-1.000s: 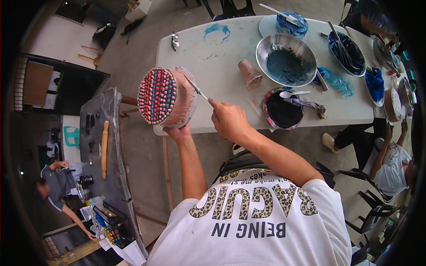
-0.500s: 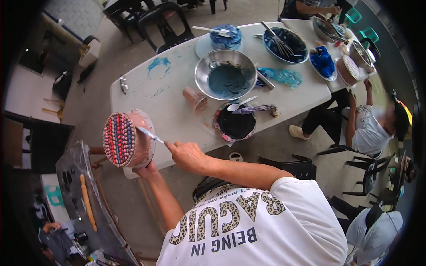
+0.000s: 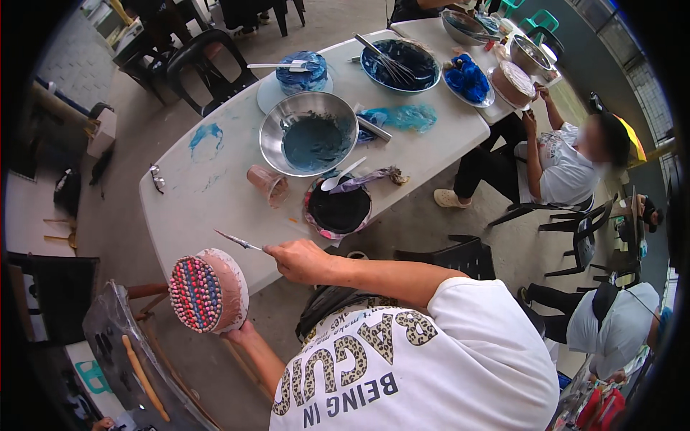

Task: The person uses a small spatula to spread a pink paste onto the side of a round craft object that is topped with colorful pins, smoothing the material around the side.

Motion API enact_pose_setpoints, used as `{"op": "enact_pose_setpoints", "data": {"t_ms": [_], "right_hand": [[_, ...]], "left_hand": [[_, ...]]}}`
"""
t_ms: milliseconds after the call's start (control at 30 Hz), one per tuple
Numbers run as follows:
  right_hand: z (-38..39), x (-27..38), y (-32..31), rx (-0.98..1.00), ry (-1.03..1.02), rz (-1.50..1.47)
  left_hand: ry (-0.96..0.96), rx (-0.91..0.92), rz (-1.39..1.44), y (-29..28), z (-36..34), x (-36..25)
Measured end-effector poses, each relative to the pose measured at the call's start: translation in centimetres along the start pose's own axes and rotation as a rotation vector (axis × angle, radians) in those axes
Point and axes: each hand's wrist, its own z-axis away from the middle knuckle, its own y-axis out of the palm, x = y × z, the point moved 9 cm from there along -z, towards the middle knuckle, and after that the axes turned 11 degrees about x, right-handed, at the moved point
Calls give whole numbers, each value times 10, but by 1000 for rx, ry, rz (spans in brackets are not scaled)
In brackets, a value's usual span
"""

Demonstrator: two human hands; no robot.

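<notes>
My left hand (image 3: 242,335) supports a round cake (image 3: 233,294) on a white board at the table's near left corner. The cake is tilted so its top faces left. Pinkish-brown icing covers its side, and rows of pink, red and dark blue icing dots cover the top. Closed around the handle of a thin spatula (image 3: 237,239), my right hand (image 3: 302,261) is right of the cake. Icing smears the spatula's blade, which points left above the cake, apart from it. My left fingers are mostly hidden behind the board.
On the white table (image 3: 172,223) are a steel bowl (image 3: 269,147) of dark icing, a plastic cup (image 3: 267,187), a black-filled bowl (image 3: 338,208), a blue cake (image 3: 305,75) and a whisk (image 3: 384,61). A co-worker (image 3: 568,154) sits at right. A rolling pin (image 3: 144,377) lies on a side table.
The spatula has come off the cake's side and is now apart from it. The cake is lower in view and tilted differently. The whole view has shifted.
</notes>
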Motion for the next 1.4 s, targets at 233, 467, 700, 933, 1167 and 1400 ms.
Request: {"op": "enact_pose_setpoints", "data": {"t_ms": [233,467,700,933,1167,1400], "right_hand": [[-2,17,-4,46,-8,12],[5,14,-18,-9,19,-11],[12,9,-16,-18,25,38],[15,3,-20,-33,16,56],[13,3,-25,-24,55,59],[14,4,-26,-35,50,17]], "left_hand": [[-57,-55,22,-41,-12,3],[-248,-50,-56,-20,13,7],[-295,120,-158,-54,-12,2],[-354,165,-136,-33,-1,7],[-277,258,-79,-40,-14,4],[-333,370,91,-39,-21,6]]}}
